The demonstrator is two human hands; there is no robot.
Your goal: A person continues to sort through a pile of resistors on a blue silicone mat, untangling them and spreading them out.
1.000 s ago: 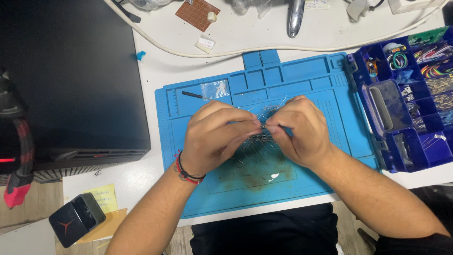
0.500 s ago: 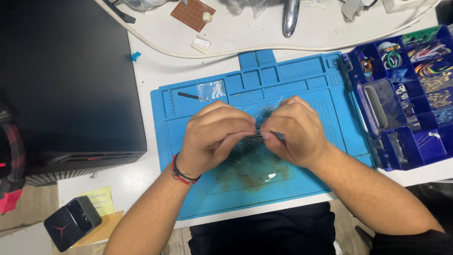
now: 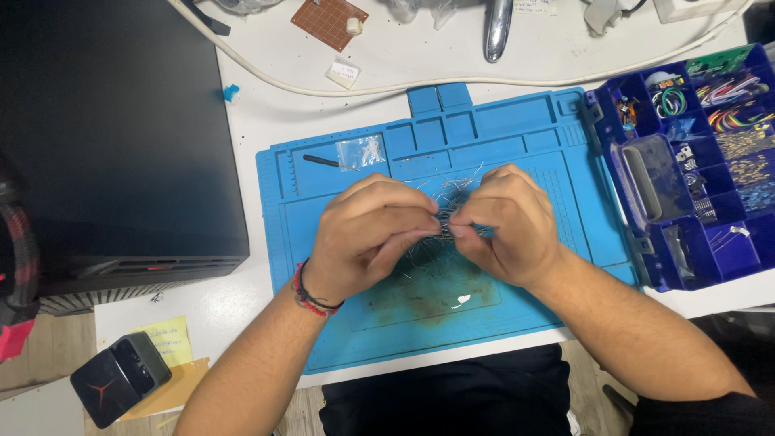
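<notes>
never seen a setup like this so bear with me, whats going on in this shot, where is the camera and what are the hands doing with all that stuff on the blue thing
There is no machine here: a person works with two bare hands, and the camera sits on their head, looking straight down at a white desk.

In front of them lies a blue work mat with moulded trays along its top edge. The left hand and right hand meet over the middle of it, both pinching at a bundle of thin metal wires; loose wires lie scattered under the hands.

On the mat's upper left are a small clear bag and a thin dark tool. To the right stands an open blue parts box, its compartments holding small parts and coloured wires. On the left is a big black case, and at the top a small brown circuit board.
</notes>
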